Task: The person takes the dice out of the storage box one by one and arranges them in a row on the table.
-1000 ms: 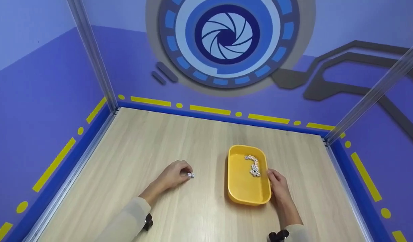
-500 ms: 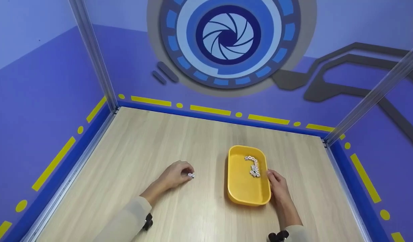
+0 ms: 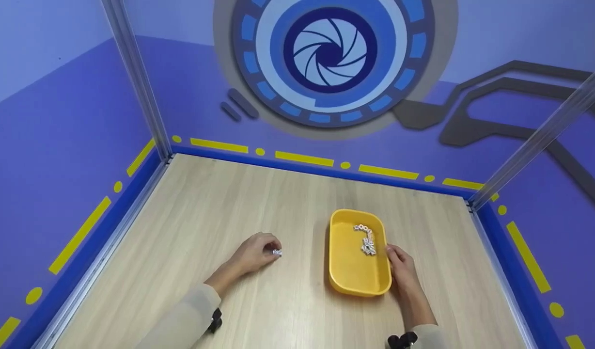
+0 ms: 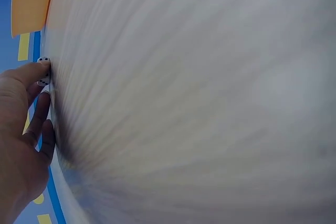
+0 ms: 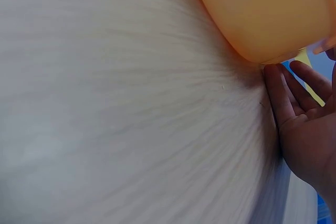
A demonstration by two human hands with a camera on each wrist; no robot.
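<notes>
In the head view my left hand (image 3: 255, 252) is low over the wooden table, its fingers pinching small white dice (image 3: 277, 252) at the tabletop. The left wrist view shows black pips on these dice (image 4: 43, 82), partly hidden behind a finger; how many are held I cannot tell. To their right stands a yellow tray (image 3: 359, 278). Several white dice (image 3: 368, 247) lie inside it towards its right wall, some in a curved row, others bunched. My right hand (image 3: 403, 266) touches the tray's outer right side; in the right wrist view its fingers look mostly straight.
Pale wooden table (image 3: 239, 194) extends around the hands and tray. Blue-purple printed walls (image 3: 191, 97) enclose its back and sides, with metal posts (image 3: 137, 82) in the corners. Dark wrist devices (image 3: 402, 340) sit at both sleeves.
</notes>
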